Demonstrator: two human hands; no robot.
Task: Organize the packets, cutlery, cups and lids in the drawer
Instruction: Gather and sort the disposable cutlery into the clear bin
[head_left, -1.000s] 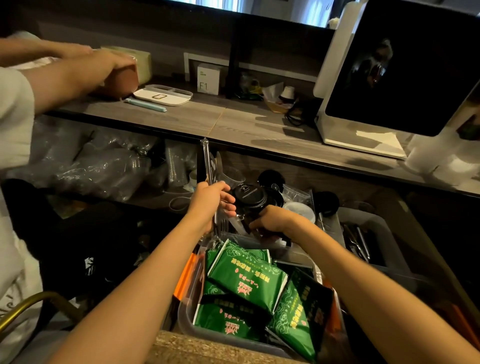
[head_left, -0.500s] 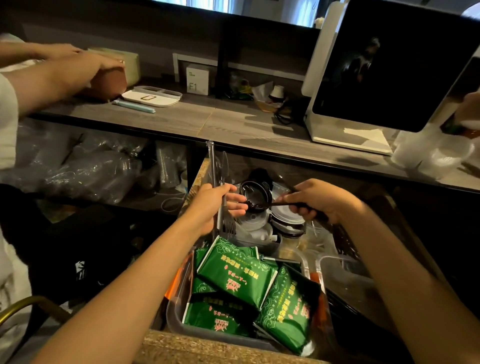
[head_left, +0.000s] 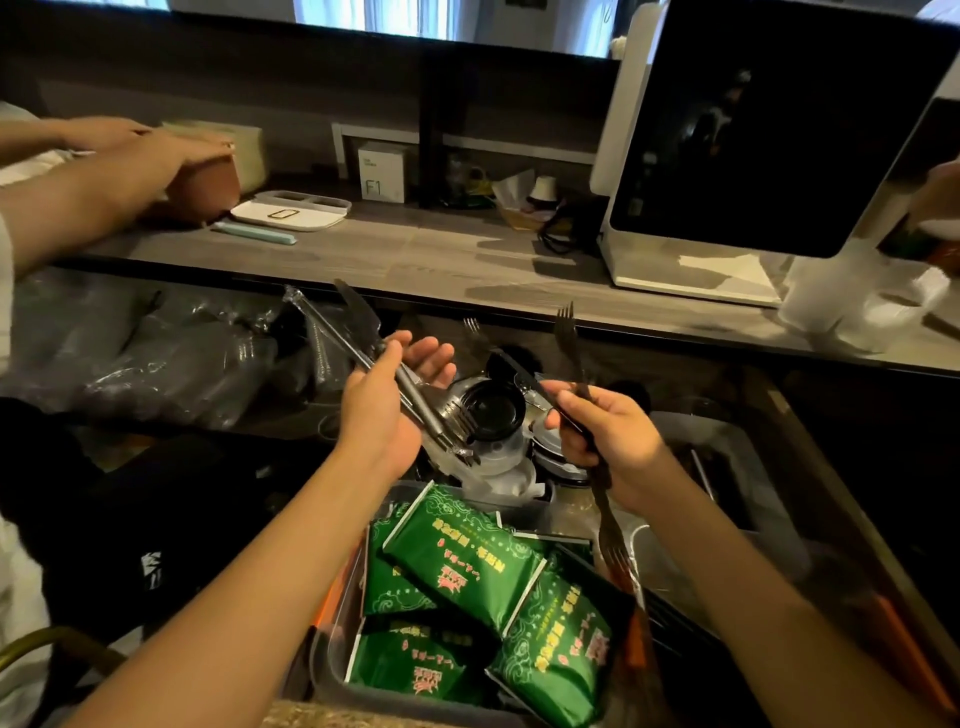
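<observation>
Black plastic forks (head_left: 582, 410), judged light, stiff and slippery, are pinched mid-handle by the right hand (head_left: 605, 436); bundled cutlery (head_left: 395, 379) is cradled under the left hand's (head_left: 387, 410) thumb, fingers spread.

Open drawer (head_left: 769, 410) holding a grey bin (head_left: 332, 670) of green packets (head_left: 462, 556), with black lids (head_left: 491, 410) and clear cups (head_left: 498, 457) behind it. Wooden counter (head_left: 415, 254) above — white scale (head_left: 291, 210), pale blue pen (head_left: 254, 232), white box (head_left: 383, 171), white machine (head_left: 691, 270).
</observation>
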